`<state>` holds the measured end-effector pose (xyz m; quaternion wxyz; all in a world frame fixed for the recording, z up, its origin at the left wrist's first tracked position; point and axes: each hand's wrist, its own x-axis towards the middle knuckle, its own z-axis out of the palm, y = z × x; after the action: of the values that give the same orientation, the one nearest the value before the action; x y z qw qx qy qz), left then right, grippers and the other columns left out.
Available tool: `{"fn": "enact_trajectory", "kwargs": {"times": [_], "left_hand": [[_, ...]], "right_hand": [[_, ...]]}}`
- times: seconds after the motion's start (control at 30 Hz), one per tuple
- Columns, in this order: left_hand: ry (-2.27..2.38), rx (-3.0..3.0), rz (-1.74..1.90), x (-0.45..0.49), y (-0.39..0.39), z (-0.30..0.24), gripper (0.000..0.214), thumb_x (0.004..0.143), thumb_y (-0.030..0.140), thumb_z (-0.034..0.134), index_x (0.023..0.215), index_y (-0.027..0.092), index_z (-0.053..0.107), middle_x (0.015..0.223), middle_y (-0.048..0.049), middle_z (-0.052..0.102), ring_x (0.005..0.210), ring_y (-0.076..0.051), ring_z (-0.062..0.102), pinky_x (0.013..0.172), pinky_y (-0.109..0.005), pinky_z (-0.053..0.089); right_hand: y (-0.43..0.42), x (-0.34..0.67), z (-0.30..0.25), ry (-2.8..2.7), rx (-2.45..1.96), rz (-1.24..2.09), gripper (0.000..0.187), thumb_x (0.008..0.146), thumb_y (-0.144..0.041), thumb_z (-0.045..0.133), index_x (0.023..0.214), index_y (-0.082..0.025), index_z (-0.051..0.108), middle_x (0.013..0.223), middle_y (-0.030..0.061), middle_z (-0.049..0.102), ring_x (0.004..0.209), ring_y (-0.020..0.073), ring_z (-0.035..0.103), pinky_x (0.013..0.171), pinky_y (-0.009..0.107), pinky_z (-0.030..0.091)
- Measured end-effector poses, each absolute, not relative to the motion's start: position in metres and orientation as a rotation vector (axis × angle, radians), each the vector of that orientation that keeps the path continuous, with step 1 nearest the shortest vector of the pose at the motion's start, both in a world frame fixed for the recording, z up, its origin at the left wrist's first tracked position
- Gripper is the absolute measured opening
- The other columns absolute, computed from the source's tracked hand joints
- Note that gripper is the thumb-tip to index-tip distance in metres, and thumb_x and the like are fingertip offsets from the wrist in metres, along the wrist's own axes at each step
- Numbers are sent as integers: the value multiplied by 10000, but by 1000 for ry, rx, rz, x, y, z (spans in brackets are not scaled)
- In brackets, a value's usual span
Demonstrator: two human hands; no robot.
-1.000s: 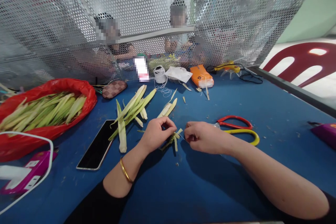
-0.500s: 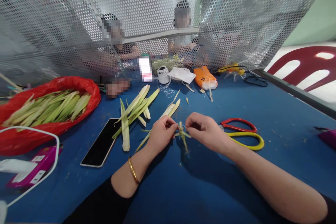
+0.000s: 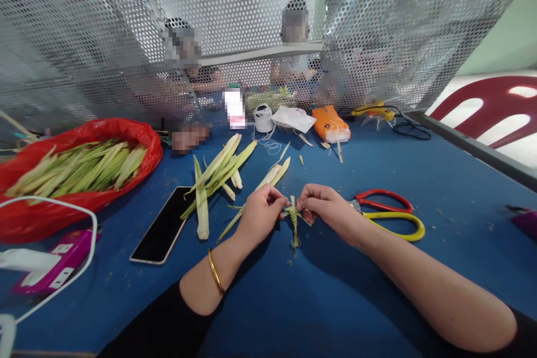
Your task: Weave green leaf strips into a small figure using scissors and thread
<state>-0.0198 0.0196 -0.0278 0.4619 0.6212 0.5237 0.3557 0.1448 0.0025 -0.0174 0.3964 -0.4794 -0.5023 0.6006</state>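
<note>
A small woven corn-husk figure [image 3: 294, 218] hangs between my two hands, with a narrow braided body and thin strips sticking out to the sides. My left hand [image 3: 260, 213] pinches it at its upper left side, thumb against forefinger. On its other side my right hand [image 3: 325, 207] is closed, fingertips pinched at the figure's upper right. Whether thread is also between the fingers is too small to tell. Loose corn husks [image 3: 272, 174] lie just beyond my left hand. Scissors [image 3: 392, 229] with one red and one yellow handle lie beside my right wrist.
On the blue table [image 3: 260, 302] are a phone [image 3: 161, 226], more corn husks [image 3: 202, 201], a red bag of husks [image 3: 145, 133], a string spool [image 3: 263, 120], an orange tissue pack [image 3: 329, 123] and a purple power strip [image 3: 69, 260]. Behind a perforated metal screen [image 3: 235, 5] sit people.
My right hand has come in closer and now touches the figure's right side. The figure has straightened slightly, and the whole view has shifted a little.
</note>
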Motion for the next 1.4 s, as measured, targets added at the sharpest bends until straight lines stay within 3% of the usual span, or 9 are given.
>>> {"fn": "enact_trajectory", "kwargs": {"times": [0.13, 0.33, 0.93, 1.27, 1.4], "left_hand": [[1139, 1596, 876, -20, 20, -25, 128, 780, 276, 626, 749, 156, 596, 746, -7, 630, 549, -78, 490, 533, -218, 385], [1013, 1473, 812, -21, 20, -23, 163, 823, 303, 598, 787, 147, 568, 718, -6, 607, 525, -66, 408, 497, -210, 319], [1221, 1861, 647, -24, 21, -19, 119, 809, 246, 535, 708, 188, 560, 648, 27, 566, 607, -124, 507, 567, -234, 369], [1166, 1759, 623, -25, 22, -22, 115, 802, 255, 544, 714, 182, 532, 631, 32, 568, 531, -94, 490, 509, -217, 374], [1121, 1434, 667, -22, 21, -22, 148, 768, 253, 594, 841, 194, 481, 651, 37, 601, 474, -72, 486, 468, -196, 392]], "right_hand": [[3, 145, -17, -1284, -1255, 1516, 37, 627, -177, 506, 604, -207, 511, 468, -43, 509, 467, 106, 467, 507, 223, 387], [3, 145, -15, -1338, -1265, 1488, 49, 652, -184, 503, 610, -208, 491, 450, -48, 502, 459, 103, 462, 486, 206, 360], [3, 147, -23, -1571, -1373, 1352, 75, 724, -159, 463, 676, -217, 466, 539, -55, 537, 546, 120, 503, 563, 232, 369], [3, 147, -23, -1663, -1378, 1301, 73, 720, -158, 472, 676, -215, 490, 537, -51, 543, 550, 126, 499, 528, 232, 338], [6, 149, -24, -1581, -1343, 1363, 33, 694, -194, 504, 665, -209, 512, 572, -42, 539, 576, 131, 528, 564, 242, 384]]}}
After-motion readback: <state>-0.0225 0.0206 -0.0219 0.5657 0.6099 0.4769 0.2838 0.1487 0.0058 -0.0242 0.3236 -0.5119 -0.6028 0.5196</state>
